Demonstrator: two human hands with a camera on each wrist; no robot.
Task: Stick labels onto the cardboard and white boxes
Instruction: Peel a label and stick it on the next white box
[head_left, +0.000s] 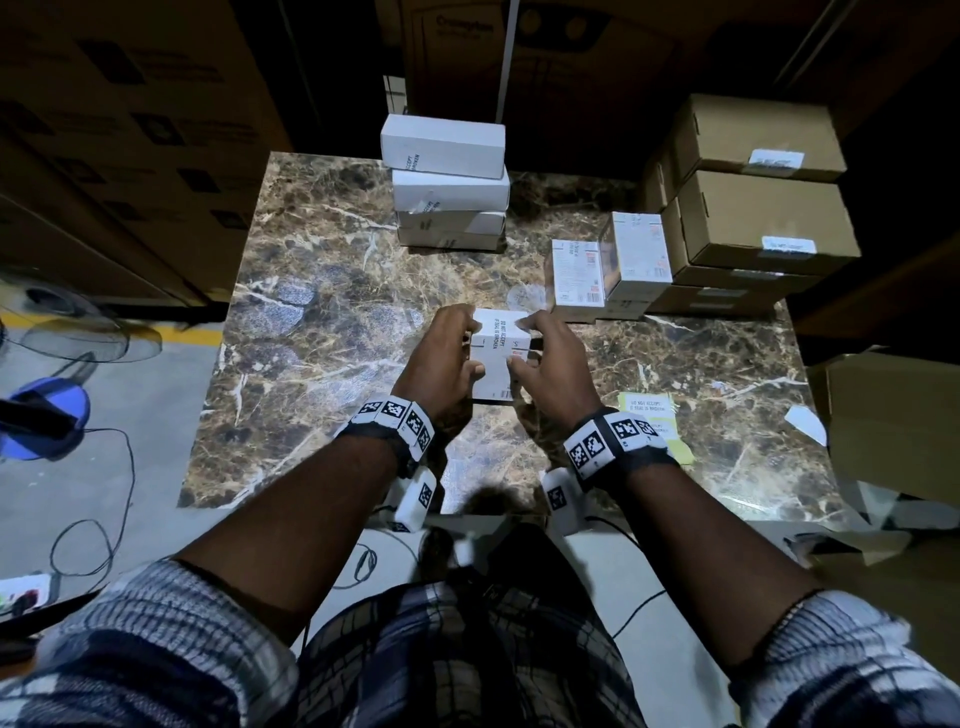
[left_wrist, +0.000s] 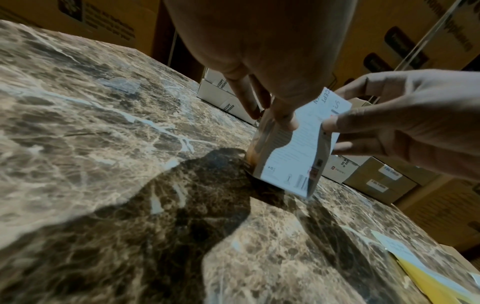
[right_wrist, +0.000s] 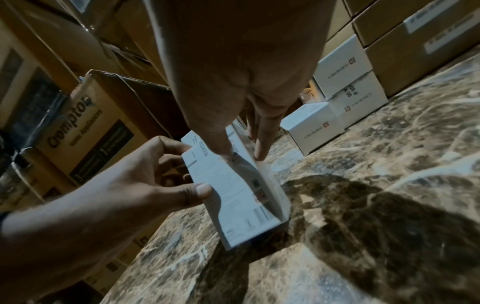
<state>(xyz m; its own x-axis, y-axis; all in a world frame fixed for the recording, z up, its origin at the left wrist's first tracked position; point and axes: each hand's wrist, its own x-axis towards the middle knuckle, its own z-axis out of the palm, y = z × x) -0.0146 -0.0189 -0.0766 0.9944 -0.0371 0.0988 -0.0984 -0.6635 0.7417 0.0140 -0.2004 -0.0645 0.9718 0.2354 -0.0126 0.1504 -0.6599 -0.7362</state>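
Note:
A small white box (head_left: 500, 364) stands upright on the marble table (head_left: 322, 322), tilted slightly in the left wrist view (left_wrist: 293, 156). A "DO NOT ACCEPT IF SEAL IS BROKEN" label (head_left: 497, 332) lies over its top edge. My left hand (head_left: 470, 347) grips the box's left side, thumb on the near face. My right hand (head_left: 519, 345) pinches the right side, index finger on the top by the label and thumb on the near face (right_wrist: 239, 201). A yellow label sheet (head_left: 652, 415) lies just right of my right wrist.
A stack of white boxes (head_left: 447, 182) stands at the table's back edge. More white boxes (head_left: 613, 265) and labelled cardboard boxes (head_left: 753, 218) fill the back right. An open carton (head_left: 893, 415) sits off the right edge. A fan (head_left: 47, 410) and cables lie on the floor at left.

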